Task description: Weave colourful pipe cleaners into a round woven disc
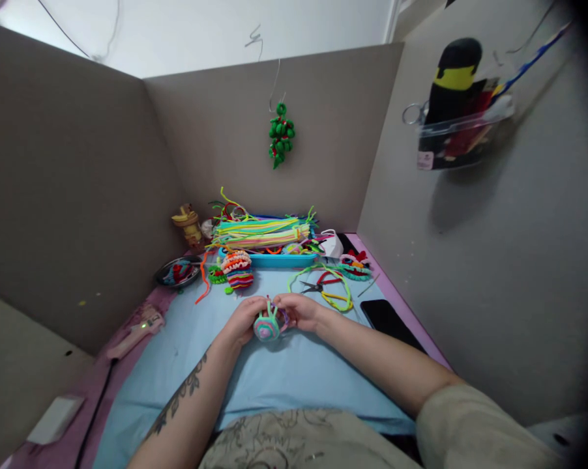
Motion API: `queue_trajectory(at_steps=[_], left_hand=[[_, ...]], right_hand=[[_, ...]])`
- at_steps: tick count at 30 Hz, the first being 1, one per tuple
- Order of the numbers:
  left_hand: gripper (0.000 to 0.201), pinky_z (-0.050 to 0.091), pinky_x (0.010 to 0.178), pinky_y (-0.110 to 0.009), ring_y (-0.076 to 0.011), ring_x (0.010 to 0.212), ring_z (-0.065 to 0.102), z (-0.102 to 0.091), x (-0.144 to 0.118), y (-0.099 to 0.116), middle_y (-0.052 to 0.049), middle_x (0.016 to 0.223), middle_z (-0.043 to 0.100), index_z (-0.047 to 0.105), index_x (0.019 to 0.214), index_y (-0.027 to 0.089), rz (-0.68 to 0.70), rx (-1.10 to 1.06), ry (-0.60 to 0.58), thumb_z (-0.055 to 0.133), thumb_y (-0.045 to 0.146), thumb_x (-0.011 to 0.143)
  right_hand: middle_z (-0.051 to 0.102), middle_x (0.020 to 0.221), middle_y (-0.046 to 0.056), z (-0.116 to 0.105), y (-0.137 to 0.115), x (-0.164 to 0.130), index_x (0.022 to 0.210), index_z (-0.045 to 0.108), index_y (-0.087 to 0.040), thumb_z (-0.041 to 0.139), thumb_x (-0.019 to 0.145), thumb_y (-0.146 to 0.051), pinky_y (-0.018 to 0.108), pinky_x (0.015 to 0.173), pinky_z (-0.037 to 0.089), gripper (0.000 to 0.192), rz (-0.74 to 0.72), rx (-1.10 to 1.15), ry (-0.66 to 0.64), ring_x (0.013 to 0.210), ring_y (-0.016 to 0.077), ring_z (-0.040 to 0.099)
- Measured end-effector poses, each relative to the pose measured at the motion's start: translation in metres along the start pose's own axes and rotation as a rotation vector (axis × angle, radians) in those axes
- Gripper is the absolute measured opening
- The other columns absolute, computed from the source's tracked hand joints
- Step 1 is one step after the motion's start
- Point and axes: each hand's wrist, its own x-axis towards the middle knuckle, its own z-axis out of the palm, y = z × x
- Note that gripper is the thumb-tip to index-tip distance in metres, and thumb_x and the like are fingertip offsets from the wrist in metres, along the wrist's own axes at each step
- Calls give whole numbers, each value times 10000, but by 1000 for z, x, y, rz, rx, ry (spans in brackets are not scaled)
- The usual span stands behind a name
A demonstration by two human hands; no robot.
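Between my two hands is a small pipe-cleaner craft (266, 327), a round coil of mint green, pink and lilac with green strands standing up and a purple loop at its right. My left hand (248, 318) has its fingers closed on the craft's left and upper side. From the right, my right hand (296, 310) pinches the craft near the purple loop. The fingertips are partly hidden behind it. Just beyond my right hand lie pliers (326, 288) with red and yellow handles, with a light green pipe cleaner (294, 276) looped around them.
A blue tray (284, 261) heaped with pipe cleaners (259, 231) stands at the back. Striped pipe-cleaner work (238, 270) sits before it. A dark bowl (164, 274) and pink glue gun (136, 333) lie left, a phone (389, 320) right. Grey partitions (216, 124) surround the table.
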Motion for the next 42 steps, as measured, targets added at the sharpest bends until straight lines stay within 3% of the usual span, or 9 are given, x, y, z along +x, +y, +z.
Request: queue_trajectory(at_steps=[10,16,19,23,30,34,38,40,42], left_hand=[[146,329,474,-217,-85,461,439,-2,4,-6,9,512,531,572,554,119,31,-65,-4,645,214,637],[381,433,589,-282,-173,600,584,-8,4,0,-60,651,635,628,761,126,-120,-296,-45,559,499,732],[276,442,590,-273,-158,597,587,-11,5,2,-47,678,643,628,776,131,-115,-294,-12,634,398,704],[174,410,524,-228,-103,509,531,-11,4,0,-9,602,602,614,684,123,-68,-236,-17,704,264,638],[238,382,497,-229,-112,494,524,-4,0,-3,-9,583,582,616,748,120,-85,-128,-51,692,327,659],[375,434,570,-260,-143,606,575,-7,6,-1,-49,739,626,593,950,155,-78,-302,23,620,445,712],[367,446,634,-261,-155,768,591,-10,13,-5,-84,1010,595,581,944,174,-6,-293,161,596,466,723],[349,418,594,-222,-130,732,574,-10,15,-8,-59,954,594,585,917,175,53,-169,290,632,440,695],[348,392,565,-206,-109,656,548,-8,15,-10,-36,829,597,585,894,165,108,-61,344,658,421,669]], right_hand=[[521,497,-42,0,3,3,681,521,-144,553,607,-162,174,407,274,83,-22,69,3,413,65,434],[555,548,-35,-9,5,4,722,514,-162,550,627,-151,202,467,351,103,-69,252,24,476,91,493],[561,548,-31,-14,5,5,730,511,-168,555,628,-148,220,495,374,113,-100,317,12,509,107,511],[578,579,-26,-16,4,5,741,533,-163,591,645,-198,233,520,384,118,-113,259,-35,520,112,521],[562,567,-38,-11,4,1,722,551,-143,734,595,-253,210,535,360,248,-102,15,18,505,80,506],[551,541,-43,-12,4,5,728,531,-155,751,576,-217,197,527,354,274,-176,121,43,499,75,502],[531,552,-58,-25,2,15,719,483,-179,694,613,-164,184,474,339,237,-261,315,170,464,66,471],[492,536,-78,-34,0,19,712,454,-188,658,641,-146,169,436,302,220,-287,354,210,420,47,416],[455,520,-89,-42,-2,22,716,439,-196,627,673,-151,163,419,278,198,-297,353,213,395,39,371]])
